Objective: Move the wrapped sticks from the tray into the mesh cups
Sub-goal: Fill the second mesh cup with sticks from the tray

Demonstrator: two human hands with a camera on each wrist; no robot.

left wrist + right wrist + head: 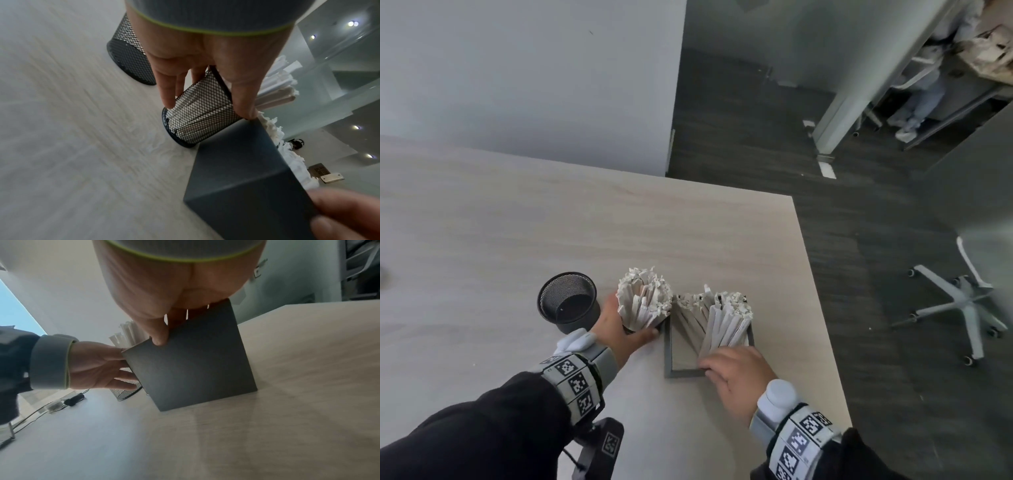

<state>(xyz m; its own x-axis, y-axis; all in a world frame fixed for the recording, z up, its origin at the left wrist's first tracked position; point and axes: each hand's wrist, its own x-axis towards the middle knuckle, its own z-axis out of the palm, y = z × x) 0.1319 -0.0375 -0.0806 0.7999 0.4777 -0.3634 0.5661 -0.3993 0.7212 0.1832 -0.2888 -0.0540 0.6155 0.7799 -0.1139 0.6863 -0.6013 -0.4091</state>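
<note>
— What's your left hand doing?

— It's wrapped around the full cup: thumb on one side of the mesh, fingers down the other. The cup stands on the worktop, touching the left wall of the tray, near its far corner. It leans a little, and it's packed with wrapped sticks whose frayed paper ends fan out above the rim.

— And the right?

— My right hand is at the near end of the tray. The thumb lies on the outside of the dark wall and the other fingers go over the rim, so I'm pinching that wall. The right wrist view shows it plainly: thumb pad flat on the dark panel, fingertips behind the top edge.

— Are there sticks left in the tray?

— Yes, a bundle is inside it, towards the far end and the right side, leaning, torn ends up. The near part of the tray floor shows bare. My right fingers sit close to the lower ends of that bundle; whether they touch it I cannot tell.

— The other cup?

— The empty cup stands upright left of the tray, beyond the full one, just past my left wrist. Its mesh is black, and nothing shows inside but the dark bottom.

— Anything else around the tray?

— To its right the worktop ends, and a dark floor with a chair base lies beyond.
</note>
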